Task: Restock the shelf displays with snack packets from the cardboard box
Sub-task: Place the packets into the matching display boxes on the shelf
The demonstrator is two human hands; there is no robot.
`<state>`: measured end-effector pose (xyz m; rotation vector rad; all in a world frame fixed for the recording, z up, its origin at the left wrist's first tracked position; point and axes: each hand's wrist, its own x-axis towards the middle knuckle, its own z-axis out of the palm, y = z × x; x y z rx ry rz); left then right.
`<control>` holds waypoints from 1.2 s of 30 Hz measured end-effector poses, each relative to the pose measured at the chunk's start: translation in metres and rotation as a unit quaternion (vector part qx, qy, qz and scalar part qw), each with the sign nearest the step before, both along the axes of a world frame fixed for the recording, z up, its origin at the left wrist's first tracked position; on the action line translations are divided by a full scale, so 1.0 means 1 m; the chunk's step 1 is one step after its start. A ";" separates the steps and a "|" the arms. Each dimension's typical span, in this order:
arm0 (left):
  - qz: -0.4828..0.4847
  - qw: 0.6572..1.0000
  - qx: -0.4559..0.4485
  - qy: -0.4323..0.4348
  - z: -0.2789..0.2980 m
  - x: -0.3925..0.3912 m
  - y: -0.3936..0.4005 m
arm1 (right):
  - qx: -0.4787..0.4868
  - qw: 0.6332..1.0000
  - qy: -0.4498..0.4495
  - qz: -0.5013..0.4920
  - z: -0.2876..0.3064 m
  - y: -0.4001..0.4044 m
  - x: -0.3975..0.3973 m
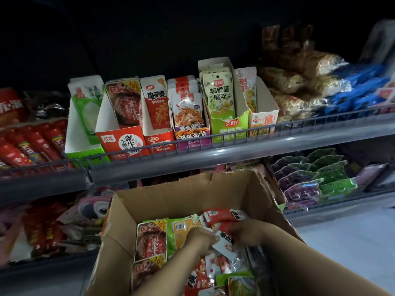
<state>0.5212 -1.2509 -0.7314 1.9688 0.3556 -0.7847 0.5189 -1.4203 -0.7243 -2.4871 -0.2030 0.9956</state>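
Open cardboard box [192,195], flaps raised, at 6 o'clock below the upper shelf [213,161]; it holds loose snack packets: brown-and-red ones [150,242] at its 9 o'clock side, green and yellow ones [181,227] at centre, red-and-white ones [222,215] toward 1 o'clock. Left hand [202,239] and right hand [248,232] meet inside the box, both with fingers curled in a grip on a red-and-white packet [225,242] held tilted between them. On the upper shelf, a row of cut-open display cartons [123,137] stands upright behind a wire rail [277,124]; the green carton [82,150] at 10 o'clock shows much bare white wall. The box's far flap sits just under the shelf lip. Pale floor [352,242] lies open at 3 o'clock; bagged goods [299,82] crowd 2 o'clock.
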 end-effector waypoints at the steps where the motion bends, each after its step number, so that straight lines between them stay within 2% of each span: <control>1: 0.022 1.000 -0.021 0.005 0.004 0.001 0.004 | 0.020 1.000 -0.010 -0.013 0.002 0.002 0.000; 5: 0.114 0.983 -0.144 0.023 0.026 -0.002 0.022 | 0.109 0.992 -0.027 -0.060 0.016 0.011 -0.004; 13: 0.179 0.947 -0.266 -0.034 0.084 -0.010 0.062 | 0.282 0.955 -0.017 -0.085 0.095 0.041 -0.026; 20: 0.227 0.905 -0.342 -0.109 0.134 -0.014 0.080 | 0.365 0.907 -0.169 -0.125 0.124 0.069 -0.030; 23: 0.231 0.893 -0.358 -0.142 0.147 -0.014 0.084 | 0.342 0.891 -0.262 -0.144 0.137 0.074 -0.029; 27: 0.185 0.894 -0.372 -0.166 0.156 -0.014 0.085 | 0.308 0.865 -0.357 -0.170 0.148 0.080 -0.024; 30: 0.154 0.909 -0.339 -0.187 0.161 -0.011 0.083 | 0.294 0.849 -0.379 -0.223 0.150 0.079 -0.016; 33: 0.119 0.938 -0.198 -0.258 0.161 -0.005 0.083 | 0.301 0.838 -0.376 -0.258 0.154 0.078 -0.010; 36: 0.077 0.941 -0.101 -0.313 0.165 -0.003 0.085 | 0.326 0.822 -0.362 -0.295 0.159 0.077 -0.005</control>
